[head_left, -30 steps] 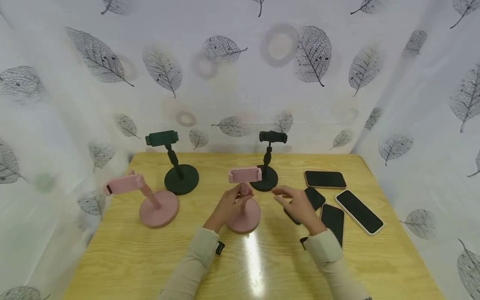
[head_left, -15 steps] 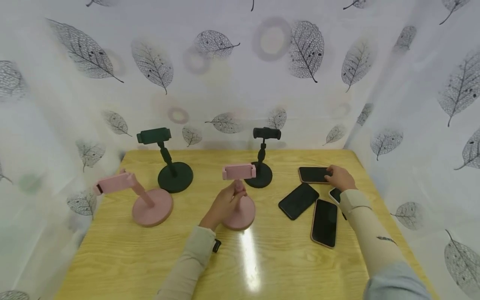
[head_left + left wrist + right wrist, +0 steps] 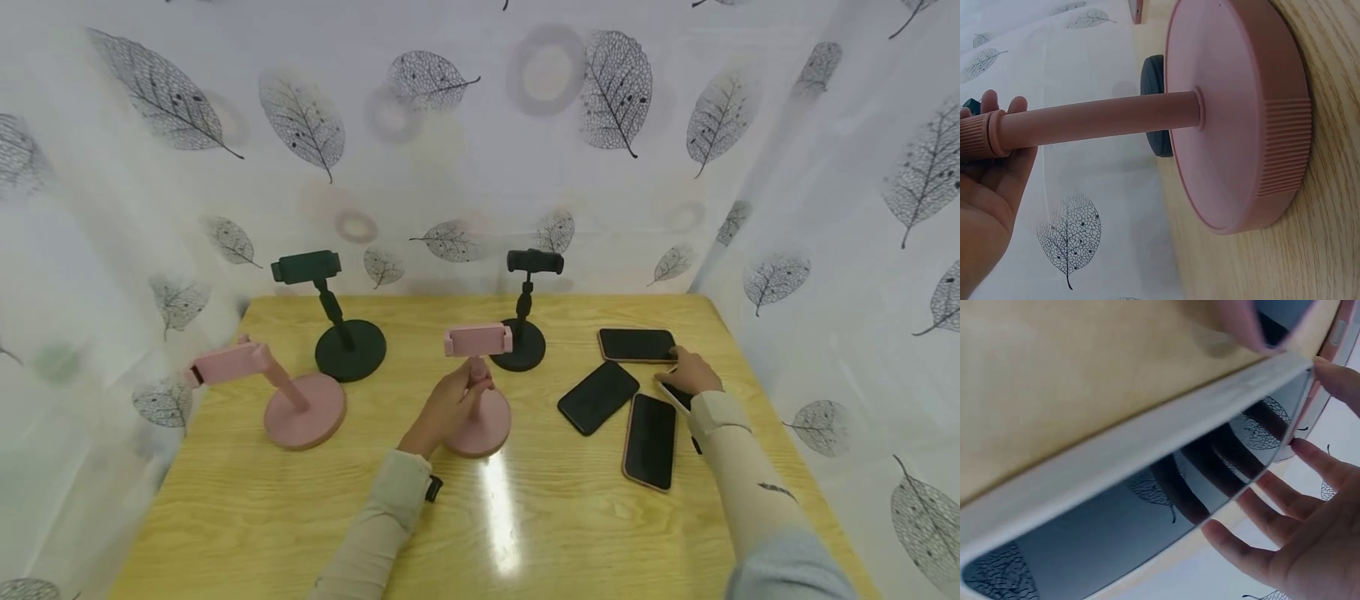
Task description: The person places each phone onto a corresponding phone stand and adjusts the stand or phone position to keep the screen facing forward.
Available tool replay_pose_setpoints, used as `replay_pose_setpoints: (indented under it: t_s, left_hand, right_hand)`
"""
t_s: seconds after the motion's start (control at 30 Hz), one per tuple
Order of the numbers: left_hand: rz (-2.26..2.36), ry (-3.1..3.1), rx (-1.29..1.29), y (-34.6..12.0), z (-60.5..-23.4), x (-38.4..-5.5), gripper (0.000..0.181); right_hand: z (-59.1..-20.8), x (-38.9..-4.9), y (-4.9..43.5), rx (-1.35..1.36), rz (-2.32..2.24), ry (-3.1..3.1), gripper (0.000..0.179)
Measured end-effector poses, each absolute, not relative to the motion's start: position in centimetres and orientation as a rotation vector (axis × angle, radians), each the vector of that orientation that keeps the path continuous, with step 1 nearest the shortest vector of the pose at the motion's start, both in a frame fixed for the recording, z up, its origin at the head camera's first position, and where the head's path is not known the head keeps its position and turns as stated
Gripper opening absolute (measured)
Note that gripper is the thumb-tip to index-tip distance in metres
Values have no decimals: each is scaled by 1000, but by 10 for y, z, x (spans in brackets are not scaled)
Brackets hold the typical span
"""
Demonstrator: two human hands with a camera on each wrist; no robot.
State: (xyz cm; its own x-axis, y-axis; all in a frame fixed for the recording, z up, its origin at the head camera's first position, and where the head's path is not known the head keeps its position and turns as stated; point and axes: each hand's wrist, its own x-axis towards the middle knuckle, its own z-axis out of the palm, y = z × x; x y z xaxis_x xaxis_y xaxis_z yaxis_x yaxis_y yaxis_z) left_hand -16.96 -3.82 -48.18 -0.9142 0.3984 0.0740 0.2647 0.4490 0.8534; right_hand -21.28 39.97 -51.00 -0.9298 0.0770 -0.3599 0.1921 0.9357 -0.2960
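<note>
My left hand (image 3: 452,407) grips the upper stem of the pink phone stand (image 3: 483,429); its curled fingers wrap the ribbed collar (image 3: 977,134) in the left wrist view. The stand's round base rests on the table, its holder facing up front. On the right, my right hand (image 3: 696,373) reaches over the far end of a white-cased phone (image 3: 1104,519), covering most of it in the head view. In the right wrist view, the thumb is at one corner and the extended fingertips (image 3: 1210,526) touch the opposite long edge. The phone's dark screen mirrors the fingers.
Another pink stand (image 3: 305,412), a green stand (image 3: 350,350) and a black stand (image 3: 520,343) stand around the left and back. A black phone (image 3: 598,397) and two pink-edged phones, a near phone (image 3: 649,442) and a back phone (image 3: 636,345), lie by my right hand.
My right hand moved from near the black phone to the back pink-edged phone, then slightly toward me onto the white-cased phone. My left hand stays on the pink stand.
</note>
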Motion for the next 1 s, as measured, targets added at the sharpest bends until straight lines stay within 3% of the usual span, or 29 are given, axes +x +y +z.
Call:
replay_pose_setpoints:
  t_s: [0.6,1.0]
  left_hand:
    - [1485,2513,576,-41,-481,-166,20]
    - [1420,2546,586,-40,-480,-166,23]
  right_hand:
    - [-522,-174,418,64,-327,2809,91]
    - [-511,-164,440,119,-281,2687,117]
